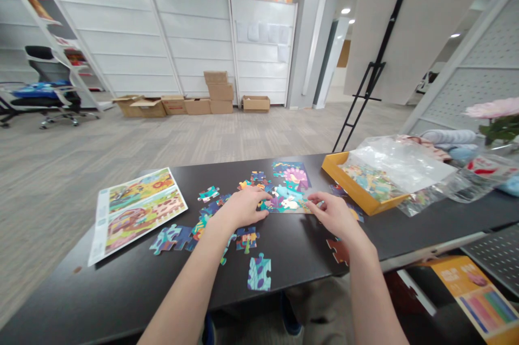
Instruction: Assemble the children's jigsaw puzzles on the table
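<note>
A partly joined jigsaw puzzle (290, 188) lies on the black table, showing a pink peacock and a white rabbit. My left hand (245, 205) is at its left edge, with thumb and fingers apart and fingertips touching the pieces there. At the puzzle's lower right edge, my right hand (330, 212) has its thumb and forefinger closed on a border piece, partly hidden by the fingertips. Loose puzzle pieces (172, 238) spread left of and beneath my left forearm. One teal piece (259, 272) lies near the front edge, and a brown piece (338, 251) lies beside my right wrist.
A picture sheet (140, 210) lies at the table's left. On the right stands a yellow box tray (375, 207) holding bagged pieces, with clear plastic (425, 199) beside it. A yellow-and-black box (472, 291) sits lower right. Beyond the table stands an easel (367, 77).
</note>
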### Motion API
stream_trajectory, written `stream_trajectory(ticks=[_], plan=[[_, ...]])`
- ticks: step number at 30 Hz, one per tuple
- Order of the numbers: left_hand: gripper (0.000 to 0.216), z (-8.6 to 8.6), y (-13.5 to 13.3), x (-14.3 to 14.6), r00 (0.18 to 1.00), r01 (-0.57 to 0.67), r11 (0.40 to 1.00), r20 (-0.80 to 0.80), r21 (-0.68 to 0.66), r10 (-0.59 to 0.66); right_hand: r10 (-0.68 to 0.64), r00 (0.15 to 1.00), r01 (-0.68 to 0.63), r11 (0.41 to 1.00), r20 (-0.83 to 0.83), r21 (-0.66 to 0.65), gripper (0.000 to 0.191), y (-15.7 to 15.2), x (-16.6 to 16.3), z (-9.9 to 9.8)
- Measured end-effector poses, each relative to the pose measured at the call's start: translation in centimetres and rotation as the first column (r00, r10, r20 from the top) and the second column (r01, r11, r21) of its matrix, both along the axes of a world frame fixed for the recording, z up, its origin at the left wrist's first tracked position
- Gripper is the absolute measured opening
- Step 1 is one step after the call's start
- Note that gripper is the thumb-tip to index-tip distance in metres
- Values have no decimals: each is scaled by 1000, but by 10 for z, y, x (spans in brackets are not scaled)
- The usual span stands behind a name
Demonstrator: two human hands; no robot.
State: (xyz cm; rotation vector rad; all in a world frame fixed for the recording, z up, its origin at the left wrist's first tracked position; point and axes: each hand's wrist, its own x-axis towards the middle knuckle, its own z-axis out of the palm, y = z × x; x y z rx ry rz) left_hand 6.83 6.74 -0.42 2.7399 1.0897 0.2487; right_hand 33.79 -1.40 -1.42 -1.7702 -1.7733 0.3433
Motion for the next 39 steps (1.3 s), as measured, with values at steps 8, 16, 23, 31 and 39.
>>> stream_trajectory(ticks=[8, 16, 23, 31, 39], plan=[[28, -1, -7, 9, 996, 88, 995, -23, 44, -87, 19, 1000, -19, 1000, -2, -6, 30, -1, -5, 4], [29, -3, -9, 8, 995, 97, 994, -13, 57, -96, 42, 998, -44, 998, 45, 44, 30, 2, -1, -3], [29, 1, -16, 12, 996, 80, 997, -28, 22, -80, 101, 991, -99, 995, 84, -33, 27, 4, -10, -6], [35, 24, 5, -29, 980, -88, 995, 177, -51, 96, 127, 989, -125, 992, 71, -24, 27, 3, -6, -8], [29, 56, 8, -105, 905, -420, 892, -152, -168, 398, 85, 995, -86, 996, 53, 12, 28, 3, -6, -5]])
